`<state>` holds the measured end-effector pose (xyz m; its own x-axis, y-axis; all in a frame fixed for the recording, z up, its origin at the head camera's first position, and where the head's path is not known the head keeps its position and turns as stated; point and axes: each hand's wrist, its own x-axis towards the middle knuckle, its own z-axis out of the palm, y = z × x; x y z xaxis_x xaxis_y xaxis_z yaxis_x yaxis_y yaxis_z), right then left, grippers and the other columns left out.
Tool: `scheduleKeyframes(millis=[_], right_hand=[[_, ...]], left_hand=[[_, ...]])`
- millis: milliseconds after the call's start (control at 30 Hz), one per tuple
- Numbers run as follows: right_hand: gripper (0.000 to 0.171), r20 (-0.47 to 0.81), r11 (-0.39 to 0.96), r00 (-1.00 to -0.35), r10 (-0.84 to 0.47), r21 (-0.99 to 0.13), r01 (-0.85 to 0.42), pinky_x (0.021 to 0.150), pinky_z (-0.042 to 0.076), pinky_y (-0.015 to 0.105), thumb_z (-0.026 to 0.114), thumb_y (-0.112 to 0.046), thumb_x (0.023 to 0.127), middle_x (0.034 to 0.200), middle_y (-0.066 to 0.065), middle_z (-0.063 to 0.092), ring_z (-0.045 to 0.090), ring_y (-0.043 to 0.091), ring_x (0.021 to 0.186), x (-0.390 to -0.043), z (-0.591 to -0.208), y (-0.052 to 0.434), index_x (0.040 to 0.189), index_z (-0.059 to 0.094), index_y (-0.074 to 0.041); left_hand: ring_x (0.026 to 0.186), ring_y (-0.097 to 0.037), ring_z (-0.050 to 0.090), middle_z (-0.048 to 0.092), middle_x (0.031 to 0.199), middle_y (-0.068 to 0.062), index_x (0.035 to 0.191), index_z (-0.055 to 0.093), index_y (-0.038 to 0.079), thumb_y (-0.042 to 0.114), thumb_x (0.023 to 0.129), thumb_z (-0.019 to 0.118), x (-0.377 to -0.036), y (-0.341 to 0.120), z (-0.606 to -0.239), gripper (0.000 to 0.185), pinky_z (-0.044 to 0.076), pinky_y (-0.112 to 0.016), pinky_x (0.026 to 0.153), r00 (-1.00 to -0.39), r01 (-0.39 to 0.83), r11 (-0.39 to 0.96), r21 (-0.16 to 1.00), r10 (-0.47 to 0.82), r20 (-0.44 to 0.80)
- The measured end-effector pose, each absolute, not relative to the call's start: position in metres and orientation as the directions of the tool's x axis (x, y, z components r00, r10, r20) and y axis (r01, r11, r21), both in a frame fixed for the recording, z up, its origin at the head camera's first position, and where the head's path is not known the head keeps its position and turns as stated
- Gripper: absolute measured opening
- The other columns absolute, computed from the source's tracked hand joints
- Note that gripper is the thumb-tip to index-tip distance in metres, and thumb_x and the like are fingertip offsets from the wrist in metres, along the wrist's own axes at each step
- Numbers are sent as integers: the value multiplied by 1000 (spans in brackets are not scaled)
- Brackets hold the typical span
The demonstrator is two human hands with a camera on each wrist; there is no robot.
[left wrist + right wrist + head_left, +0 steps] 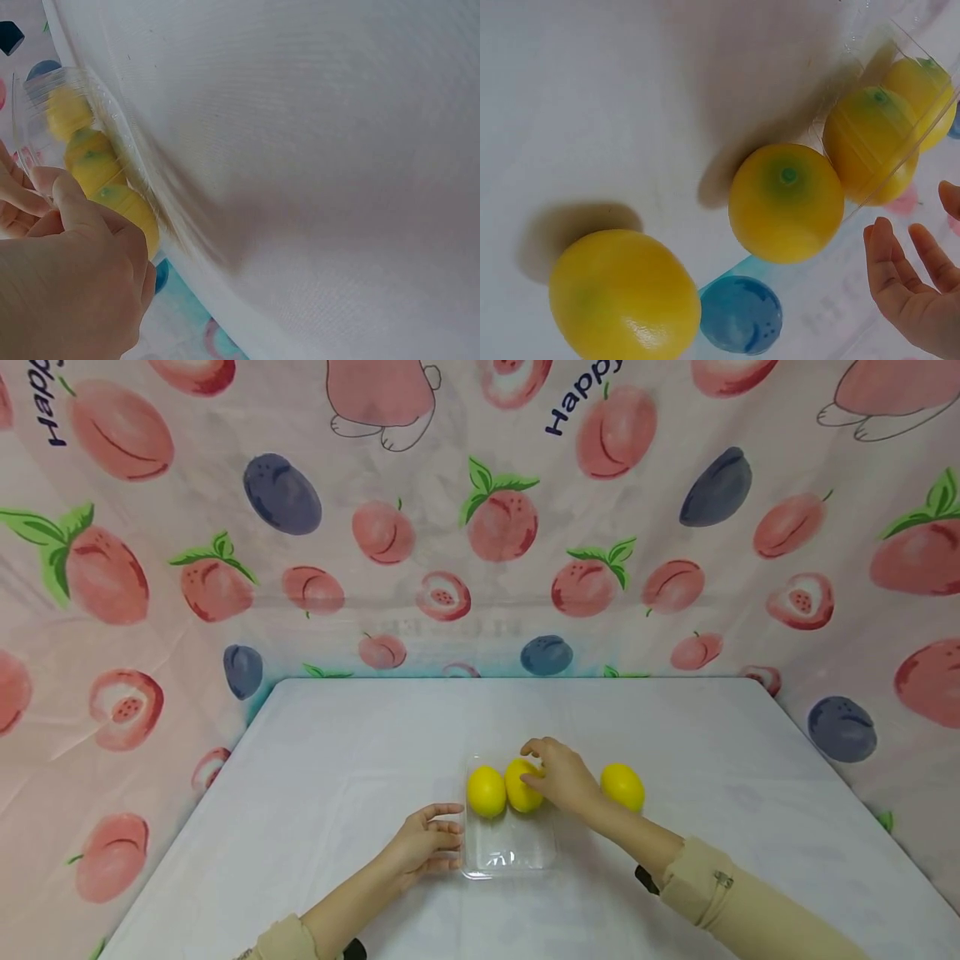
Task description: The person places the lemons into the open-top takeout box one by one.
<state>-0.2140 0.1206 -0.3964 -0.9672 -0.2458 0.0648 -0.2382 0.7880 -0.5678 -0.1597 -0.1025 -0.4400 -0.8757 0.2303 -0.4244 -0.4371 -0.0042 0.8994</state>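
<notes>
A clear plastic tray [510, 853] lies on the white table [337, 760]. At its far end sit two yellow lemons [486, 791] [519, 789]. My right hand [561, 777] hovers over the second lemon and the tray's right edge, fingers relaxed; in the right wrist view the right hand [911, 292] is spread and holds nothing. There another lemon [786, 201] lies just outside the tray wall, under that hand. One more lemon [622, 786] [619, 296] rests on the table to the right. My left hand [427, 845] [67, 285] rests its fingertips against the tray's left wall.
A fruit-print cloth [480, 527] hangs behind and along both sides of the table. The table's left half and the strip in front of the tray hold no objects.
</notes>
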Motion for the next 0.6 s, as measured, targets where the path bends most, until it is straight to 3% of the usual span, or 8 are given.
scheduleKeyframes(millis=[200, 600], right_hand=[[27, 108, 757, -966, -233, -604, -250, 82, 55, 40, 70, -10, 83, 109, 18, 63, 60, 31, 94, -213, -397, 127, 108, 63, -2], [24, 141, 742, -973, -180, -630, -229, 79, 55, 37, 67, -11, 85, 105, 16, 64, 59, 28, 89, -211, -399, 143, 107, 63, -2]], left_hand=[[73, -12, 57, 55, 86, 1, 132, 42, -2, -6, 88, 55, -159, -103, -439, 46, 58, -25, 63, -875, -436, -8, 900, 236, -422], [73, -12, 56, 55, 86, 1, 132, 41, -2, -6, 88, 55, -158, -103, -438, 47, 58, -25, 64, -878, -427, -16, 904, 245, -411]])
